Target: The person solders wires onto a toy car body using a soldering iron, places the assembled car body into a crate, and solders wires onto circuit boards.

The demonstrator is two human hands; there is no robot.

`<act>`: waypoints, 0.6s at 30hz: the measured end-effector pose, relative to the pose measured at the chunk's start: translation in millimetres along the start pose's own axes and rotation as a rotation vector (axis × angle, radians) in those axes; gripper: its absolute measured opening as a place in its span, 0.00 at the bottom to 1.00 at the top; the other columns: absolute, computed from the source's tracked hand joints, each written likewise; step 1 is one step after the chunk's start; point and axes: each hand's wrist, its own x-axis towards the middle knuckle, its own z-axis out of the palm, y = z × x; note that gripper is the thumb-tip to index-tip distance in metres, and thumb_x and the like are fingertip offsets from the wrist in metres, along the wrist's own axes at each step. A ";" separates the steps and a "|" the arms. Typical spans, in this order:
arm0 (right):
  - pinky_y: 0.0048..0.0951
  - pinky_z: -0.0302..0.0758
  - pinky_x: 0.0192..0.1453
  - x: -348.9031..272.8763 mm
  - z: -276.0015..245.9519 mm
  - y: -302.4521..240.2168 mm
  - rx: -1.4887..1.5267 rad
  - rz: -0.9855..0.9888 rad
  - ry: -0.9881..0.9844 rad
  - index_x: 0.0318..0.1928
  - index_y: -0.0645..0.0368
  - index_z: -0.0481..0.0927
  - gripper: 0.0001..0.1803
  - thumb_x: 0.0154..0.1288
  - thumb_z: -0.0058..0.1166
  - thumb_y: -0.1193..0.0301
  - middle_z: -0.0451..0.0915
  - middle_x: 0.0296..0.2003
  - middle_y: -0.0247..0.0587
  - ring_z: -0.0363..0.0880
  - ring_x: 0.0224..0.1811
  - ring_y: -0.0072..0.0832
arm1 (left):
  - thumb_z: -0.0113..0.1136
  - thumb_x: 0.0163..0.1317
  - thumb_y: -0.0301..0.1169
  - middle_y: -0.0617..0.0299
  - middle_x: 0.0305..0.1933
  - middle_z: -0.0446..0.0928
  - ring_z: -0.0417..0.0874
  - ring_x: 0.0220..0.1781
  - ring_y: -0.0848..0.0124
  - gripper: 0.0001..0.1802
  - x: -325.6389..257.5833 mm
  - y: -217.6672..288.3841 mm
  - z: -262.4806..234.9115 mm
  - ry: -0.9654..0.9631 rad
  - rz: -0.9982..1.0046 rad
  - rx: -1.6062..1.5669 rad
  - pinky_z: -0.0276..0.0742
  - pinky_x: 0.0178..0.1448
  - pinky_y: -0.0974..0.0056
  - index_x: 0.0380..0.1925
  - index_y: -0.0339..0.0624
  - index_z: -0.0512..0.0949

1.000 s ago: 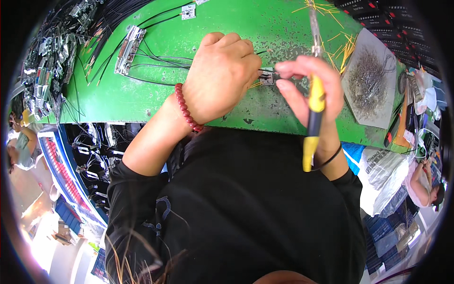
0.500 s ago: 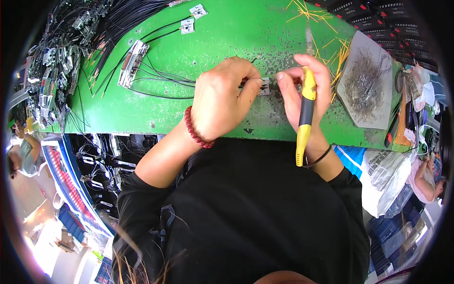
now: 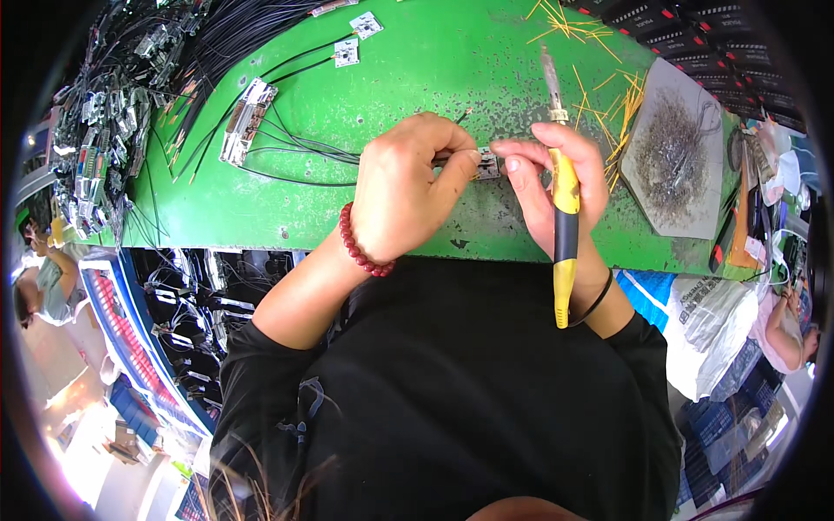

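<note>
My left hand (image 3: 408, 187), a red bead bracelet on its wrist, pinches thin black wires (image 3: 321, 149) at the left edge of a small white circuit board (image 3: 488, 165). Its curled fingers hide the wire ends. From there the wires run left to a silvery metal-framed part (image 3: 248, 122) on the green bench. In my right hand (image 3: 573, 174) is a yellow and black soldering iron (image 3: 565, 234), its metal tip pointing away from me. That hand's thumb and a fingertip are close to the board's right edge; whether they touch it I cannot tell.
Two more white boards (image 3: 347, 53) on black cables lie far left of centre. Wired metal parts (image 3: 91, 156) pile up at the left. Thin yellow sticks (image 3: 627, 113) lie beside a dirty grey plate (image 3: 673, 165) at the right. Black boxes (image 3: 695, 35) line the far right edge.
My right hand's fingers have come closer to the small board. The soldering iron has turned more upright, its handle end moving toward me. My left hand keeps its pinch.
</note>
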 end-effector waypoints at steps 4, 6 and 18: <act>0.28 0.84 0.43 0.7 -2.6 -0.4 -0.037 -0.037 -0.032 0.50 0.68 0.73 0.19 0.58 0.58 0.89 0.77 0.46 0.47 0.86 0.42 0.36 | 0.63 0.52 0.23 0.54 0.25 0.78 0.80 0.27 0.60 0.02 1.2 -1.5 -0.2 -0.003 0.004 -0.030 0.76 0.33 0.61 0.25 0.37 0.79; 0.29 0.84 0.44 2.0 -4.4 -1.9 -0.063 -0.037 -0.053 0.50 0.68 0.73 0.19 0.58 0.58 0.89 0.77 0.46 0.47 0.86 0.42 0.36 | 0.63 0.54 0.21 0.57 0.25 0.78 0.78 0.26 0.68 0.02 1.6 -0.2 -0.5 -0.013 0.020 -0.017 0.74 0.31 0.66 0.26 0.35 0.79; 0.23 0.81 0.38 11.9 0.0 -5.0 -0.044 0.062 -0.066 0.52 0.64 0.74 0.18 0.62 0.57 0.82 0.79 0.42 0.42 0.86 0.40 0.30 | 0.65 0.51 0.23 0.56 0.25 0.78 0.80 0.27 0.60 0.04 -0.5 -4.6 2.9 -0.004 0.094 0.058 0.76 0.31 0.61 0.25 0.38 0.79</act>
